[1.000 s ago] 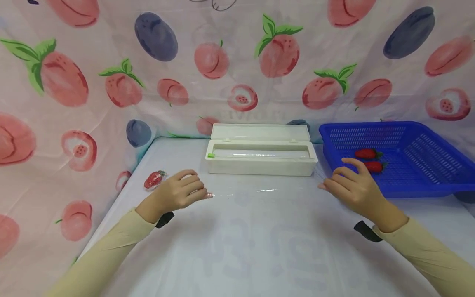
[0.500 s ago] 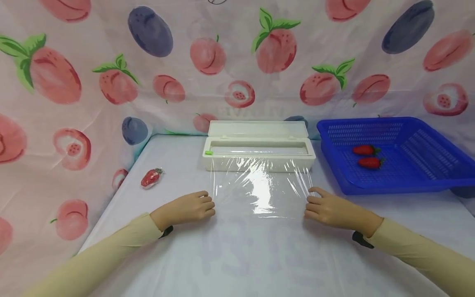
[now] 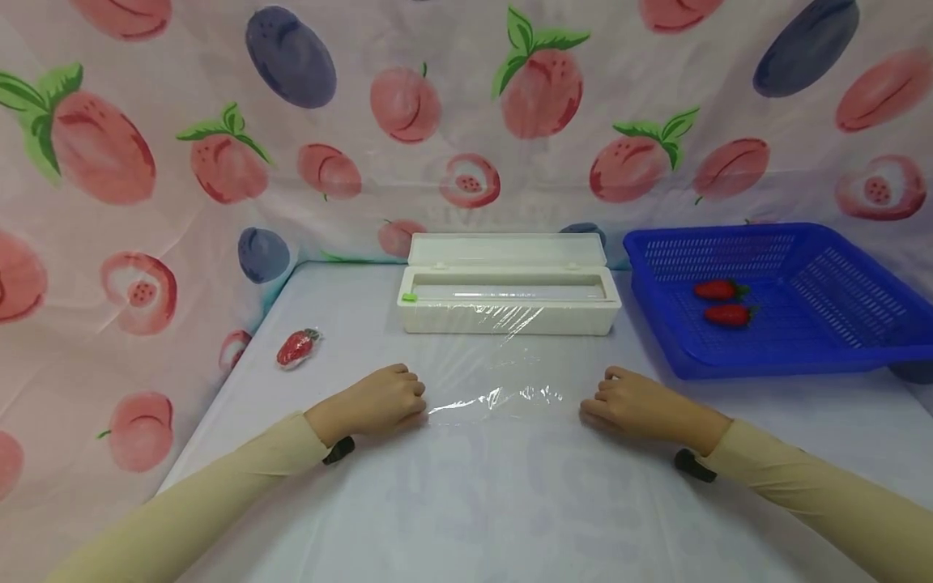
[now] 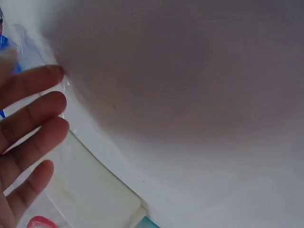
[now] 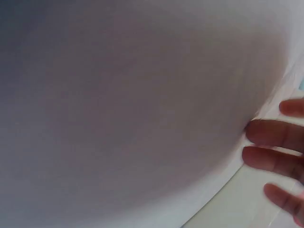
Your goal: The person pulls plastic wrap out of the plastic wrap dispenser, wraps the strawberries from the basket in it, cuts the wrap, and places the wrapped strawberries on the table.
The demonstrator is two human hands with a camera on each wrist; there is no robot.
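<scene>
In the head view a sheet of clear cling film [image 3: 496, 376] runs from an open white cling film box [image 3: 510, 317] toward the person, low over the white table. My left hand [image 3: 379, 401] is at its front left corner; the left wrist view shows straight, spread fingers [image 4: 35, 130] touching the film's edge, thumb apart. At the front right corner is my right hand [image 3: 634, 405]. Its straight fingers [image 5: 275, 159] touch the film in the right wrist view, where the thumb is hidden. A film roll [image 3: 506, 291] lies inside the box.
A wrapped strawberry [image 3: 297, 348] lies left of the box. To the right stands a blue plastic basket [image 3: 678, 360] with two strawberries [image 3: 727, 314] in it. Behind the table hangs a fruit-patterned cloth [image 3: 532, 178]. A green slider [image 3: 410, 297] sits on the box's left front edge.
Both hands came down and toward the person, drawing the film out of the box. Since half a second ago they have moved slightly inward, and the bright, taut film has sunk lower.
</scene>
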